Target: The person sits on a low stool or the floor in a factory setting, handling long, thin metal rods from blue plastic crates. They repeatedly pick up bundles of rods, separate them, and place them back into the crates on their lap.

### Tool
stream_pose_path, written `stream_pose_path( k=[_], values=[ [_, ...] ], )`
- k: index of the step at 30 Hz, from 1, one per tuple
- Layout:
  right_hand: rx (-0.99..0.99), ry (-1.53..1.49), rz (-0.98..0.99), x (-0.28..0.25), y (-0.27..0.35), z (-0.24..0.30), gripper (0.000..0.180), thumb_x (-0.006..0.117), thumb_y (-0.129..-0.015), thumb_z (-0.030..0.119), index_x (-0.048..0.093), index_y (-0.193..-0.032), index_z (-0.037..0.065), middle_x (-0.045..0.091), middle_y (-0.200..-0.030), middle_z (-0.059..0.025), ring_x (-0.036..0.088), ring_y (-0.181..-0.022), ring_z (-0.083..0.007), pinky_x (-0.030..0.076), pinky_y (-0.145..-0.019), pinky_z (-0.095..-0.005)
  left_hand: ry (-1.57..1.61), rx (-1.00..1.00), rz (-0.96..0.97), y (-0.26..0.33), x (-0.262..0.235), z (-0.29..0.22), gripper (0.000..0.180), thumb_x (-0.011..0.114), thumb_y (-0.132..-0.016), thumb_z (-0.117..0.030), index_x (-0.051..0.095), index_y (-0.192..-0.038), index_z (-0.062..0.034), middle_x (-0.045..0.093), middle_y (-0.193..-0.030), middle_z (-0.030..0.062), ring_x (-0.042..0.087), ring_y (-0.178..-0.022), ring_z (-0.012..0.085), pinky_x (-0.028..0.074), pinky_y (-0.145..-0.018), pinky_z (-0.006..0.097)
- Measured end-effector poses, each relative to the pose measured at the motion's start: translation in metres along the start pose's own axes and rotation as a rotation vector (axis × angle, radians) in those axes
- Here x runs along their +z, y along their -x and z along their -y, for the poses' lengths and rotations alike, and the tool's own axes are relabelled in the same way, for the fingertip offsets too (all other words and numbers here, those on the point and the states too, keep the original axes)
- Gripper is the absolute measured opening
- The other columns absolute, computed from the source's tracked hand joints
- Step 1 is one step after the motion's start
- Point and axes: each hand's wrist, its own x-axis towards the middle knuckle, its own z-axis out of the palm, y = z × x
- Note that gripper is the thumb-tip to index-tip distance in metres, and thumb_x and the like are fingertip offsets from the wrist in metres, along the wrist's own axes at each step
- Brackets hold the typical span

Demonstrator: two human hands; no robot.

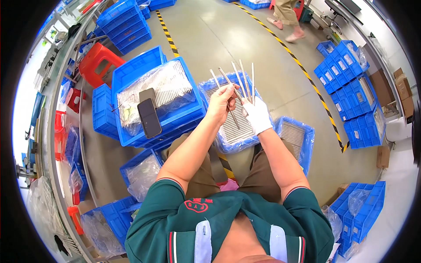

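Note:
In front of me, my bare left hand (222, 103) is closed around slim metal rods (234, 119), which stick out above and below the fingers. My right hand (258, 115), in a white glove, grips several more metal rods (247, 81) that fan out upward. The two hands are close together, and the rods in them nearly meet. Beneath them lies a blue bin (228, 150) lined with clear plastic, with rows of similar rods inside. How many rods the left hand holds is hard to make out.
To the left, a blue crate (125, 139) of plastic-covered rods has two dark phones (149, 118) on top. A smaller lined bin (305, 168) sits right. Red stools (98, 65) and stacked blue crates (348, 65) flank the floor. Another person's legs (287, 19) show far off.

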Motion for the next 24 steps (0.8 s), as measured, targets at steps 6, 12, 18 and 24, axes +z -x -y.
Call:
stream_pose_path(
  k=[6,12,18,24],
  values=[
    [0.011,0.044,-0.074,0.006,0.0,0.007,0.012,0.06,-0.088,0.015,0.059,-0.09,0.003,0.053,-0.065,-0.0001,0.047,-0.053,-0.0073,0.037,-0.047,-0.0236,-0.241,0.048,-0.057,0.007,0.012,0.017,0.026,0.054,-0.093,-0.032,0.06,-0.088,-0.0077,0.051,-0.065,-0.0049,0.036,-0.048,0.0028,0.027,-0.042,0.019],
    [0.284,-0.379,0.05,0.008,0.008,0.015,0.011,0.06,-0.089,0.017,0.057,-0.086,0.007,0.05,-0.059,-0.0005,0.041,-0.043,-0.0088,0.029,-0.037,-0.0227,-0.227,0.031,-0.058,0.01,0.014,0.016,0.025,0.052,-0.093,-0.031,0.058,-0.085,-0.0088,0.051,-0.065,-0.0054,0.036,-0.048,0.0018,0.027,-0.042,0.018],
    [0.264,-0.392,0.043,0.016,0.011,0.015,0.015,0.058,-0.09,0.022,0.055,-0.084,0.009,0.047,-0.053,-0.0016,0.035,-0.034,-0.01,0.024,-0.031,-0.0248,-0.312,0.118,-0.137,0.006,0.014,0.027,0.02,0.049,-0.093,-0.025,0.055,-0.084,-0.0084,0.051,-0.067,-0.0041,0.043,-0.052,0.0032,0.033,-0.044,0.018],
    [0.27,-0.296,0.065,0.009,0.005,0.016,0.016,0.057,-0.09,0.021,0.054,-0.083,0.007,0.05,-0.056,-0.0029,0.039,-0.036,-0.0103,0.027,-0.033,-0.025,-0.221,0.07,-0.105,0.011,0.021,0.024,0.018,0.051,-0.092,-0.023,0.054,-0.084,-0.0069,0.053,-0.066,-0.0011,0.048,-0.05,0.0069,0.036,-0.044,0.02]
  ],
)
